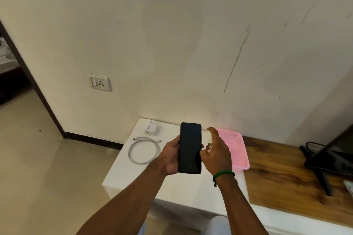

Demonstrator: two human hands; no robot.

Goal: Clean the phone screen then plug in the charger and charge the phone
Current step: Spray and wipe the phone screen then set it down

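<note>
On white worktop (122,173): charger (152,129), coiled cable (143,151); pink basket (242,150) at right; socket (99,82) on wall. Above worktop: phone (190,148), left grip (171,156) curled round it; right grip (217,153) clasps pale object (208,137) just beside.

The right hand (215,150) covers most of a small pale thing (208,136) it grips; I can't tell what. The left hand (172,156) hides its fingers behind the phone (190,148). At three o'clock, a dark object (328,162) runs off the edge.
</note>
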